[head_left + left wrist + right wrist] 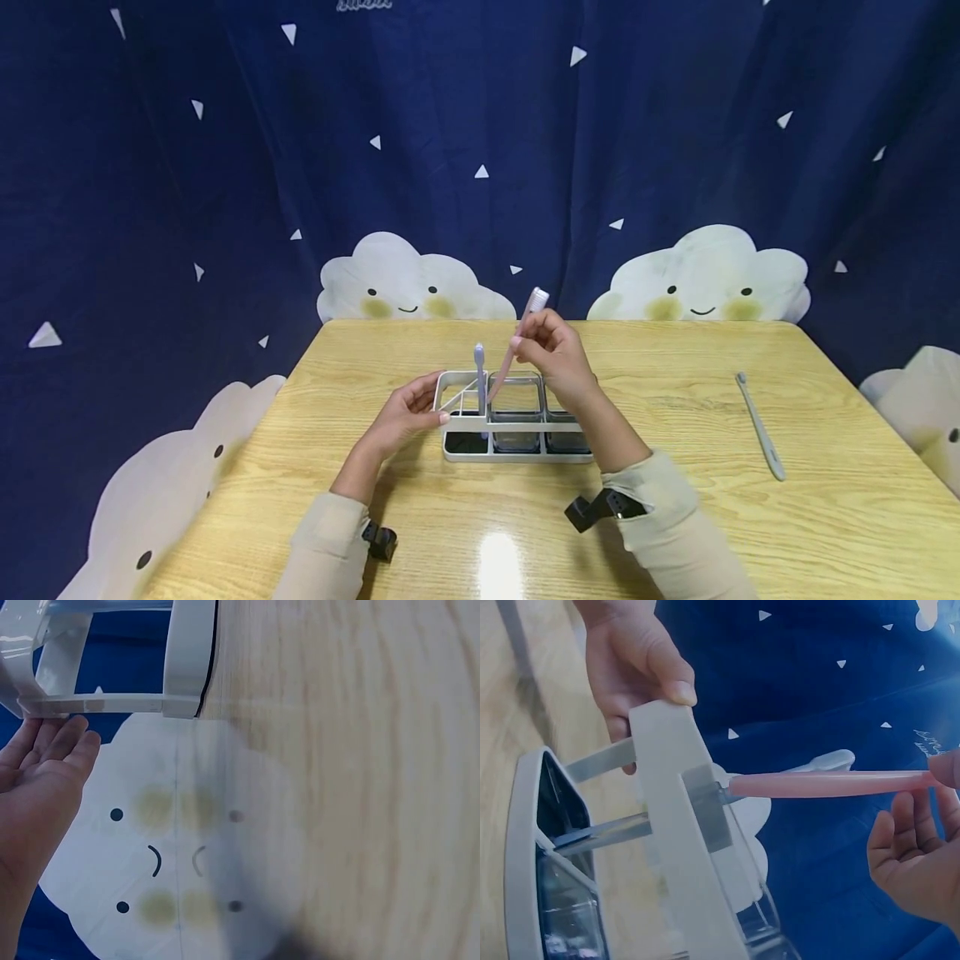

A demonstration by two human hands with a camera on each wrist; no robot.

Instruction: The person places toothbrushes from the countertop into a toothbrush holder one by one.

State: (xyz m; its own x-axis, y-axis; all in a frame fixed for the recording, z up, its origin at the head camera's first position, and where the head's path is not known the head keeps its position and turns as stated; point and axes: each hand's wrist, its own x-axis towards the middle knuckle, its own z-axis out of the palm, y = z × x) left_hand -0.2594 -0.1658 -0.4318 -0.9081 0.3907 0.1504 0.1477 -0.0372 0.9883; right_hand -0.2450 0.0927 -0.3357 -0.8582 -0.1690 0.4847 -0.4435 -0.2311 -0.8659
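Observation:
A white toothbrush holder (517, 427) with two levels and divided slots stands on the table. My left hand (405, 412) holds its left end, the thumb on the upper frame in the right wrist view. Between thumb and fingers, my right hand (558, 358) pinches a pink toothbrush (505, 367) near its head. The brush slants with bristles up, and its handle end is right at the slots of the upper frame. A lavender toothbrush (481, 379) stands upright in one of those slots, partly behind the pink handle (832, 783) in the right wrist view.
Clear square cups (516, 440) sit in the holder's middle and right compartments. To the right, a grey-green toothbrush (761, 429) lies on the wooden table (675, 375). A dark blue curtain (450, 108) with white clouds hangs behind the table.

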